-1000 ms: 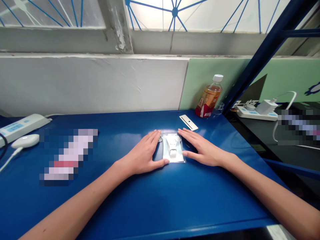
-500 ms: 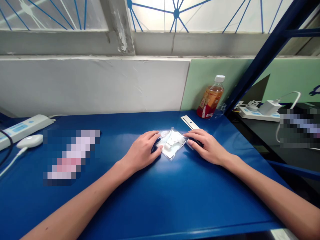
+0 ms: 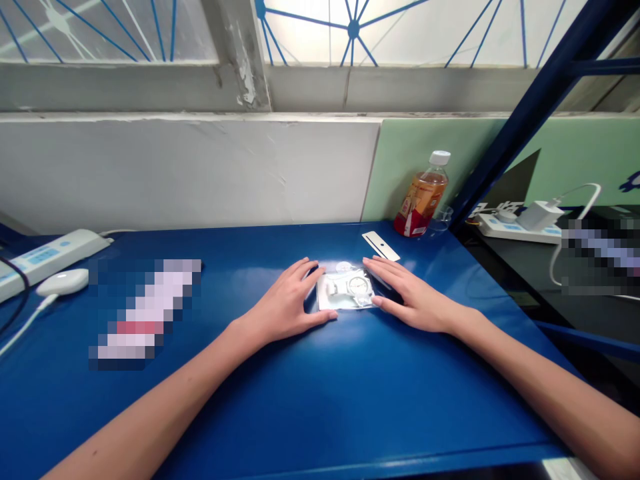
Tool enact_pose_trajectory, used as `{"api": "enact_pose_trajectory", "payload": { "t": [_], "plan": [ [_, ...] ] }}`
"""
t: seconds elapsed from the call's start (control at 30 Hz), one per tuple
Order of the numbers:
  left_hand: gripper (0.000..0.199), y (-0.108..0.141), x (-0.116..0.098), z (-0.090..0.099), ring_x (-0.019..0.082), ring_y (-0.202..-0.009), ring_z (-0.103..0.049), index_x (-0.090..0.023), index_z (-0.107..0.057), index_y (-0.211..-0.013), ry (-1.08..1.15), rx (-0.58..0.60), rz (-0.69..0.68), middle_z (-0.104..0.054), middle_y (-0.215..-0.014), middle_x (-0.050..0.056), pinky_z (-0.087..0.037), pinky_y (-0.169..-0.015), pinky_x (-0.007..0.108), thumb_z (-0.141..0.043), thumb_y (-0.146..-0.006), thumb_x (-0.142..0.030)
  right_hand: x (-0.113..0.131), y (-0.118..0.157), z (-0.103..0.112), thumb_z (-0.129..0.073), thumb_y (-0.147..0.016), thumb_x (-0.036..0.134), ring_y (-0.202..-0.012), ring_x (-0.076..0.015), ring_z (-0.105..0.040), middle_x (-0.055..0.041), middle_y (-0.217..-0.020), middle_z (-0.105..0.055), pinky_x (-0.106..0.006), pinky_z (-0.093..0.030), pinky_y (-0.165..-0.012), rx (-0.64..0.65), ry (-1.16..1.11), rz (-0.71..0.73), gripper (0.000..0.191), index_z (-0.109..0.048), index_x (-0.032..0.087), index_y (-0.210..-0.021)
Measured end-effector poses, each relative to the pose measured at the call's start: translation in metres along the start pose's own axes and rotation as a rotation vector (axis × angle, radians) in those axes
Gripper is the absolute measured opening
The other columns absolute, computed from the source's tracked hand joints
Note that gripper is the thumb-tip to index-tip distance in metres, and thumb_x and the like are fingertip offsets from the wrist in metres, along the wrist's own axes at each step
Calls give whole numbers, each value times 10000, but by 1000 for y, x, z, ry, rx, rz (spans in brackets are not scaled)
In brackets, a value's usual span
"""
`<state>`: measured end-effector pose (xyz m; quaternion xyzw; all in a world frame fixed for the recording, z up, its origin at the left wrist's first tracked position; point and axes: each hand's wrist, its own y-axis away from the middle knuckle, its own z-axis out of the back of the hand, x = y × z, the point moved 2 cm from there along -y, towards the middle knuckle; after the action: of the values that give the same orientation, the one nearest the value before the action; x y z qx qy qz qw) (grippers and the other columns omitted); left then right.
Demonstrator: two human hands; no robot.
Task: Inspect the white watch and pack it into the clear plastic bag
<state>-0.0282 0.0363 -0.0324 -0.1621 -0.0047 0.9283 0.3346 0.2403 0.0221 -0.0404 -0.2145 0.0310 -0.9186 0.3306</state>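
Observation:
A clear plastic packet point(image 3: 345, 288) lies flat on the blue table point(image 3: 320, 387), with a white watch-like item showing a round dial inside it. My left hand point(image 3: 289, 297) rests at the packet's left side, thumb stretched along its near edge and fingers apart. On the other side is my right hand point(image 3: 413, 293), its fingers and thumb spread beside the packet's right edge. Neither hand grips anything. Just behind my right fingertips lies a white card strip point(image 3: 381, 246) with a dark slit and a small hole.
A drink bottle point(image 3: 423, 197) with a white cap stands at the back right near a blue metal post point(image 3: 515, 113). At the left are a power strip point(image 3: 55, 257), a white charger point(image 3: 63, 283) with a cable, and a pixelated flat object point(image 3: 150, 310).
The packet has turned from a diamond angle to lie squarer, and its round dial now shows. Both hands have opened, with the thumbs spreading away from the fingers.

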Motion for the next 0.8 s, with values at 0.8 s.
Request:
{"api": "enact_pose_trajectory", "payload": {
  "t": [0.8],
  "plan": [
    [864, -2, 3, 0, 375, -1437, -310, -131, -494, -1410, -17, -12, 32, -406, -1520, 198, -323, -1141, 534, -603, -797, -730, 0, -2, 5, -578, -868, 624, -1481, -348, -236, -167, -1589, -313, -550, -301, -1169, 69, 23, -79, 797, -407, 152, -1488]
  ]
}}
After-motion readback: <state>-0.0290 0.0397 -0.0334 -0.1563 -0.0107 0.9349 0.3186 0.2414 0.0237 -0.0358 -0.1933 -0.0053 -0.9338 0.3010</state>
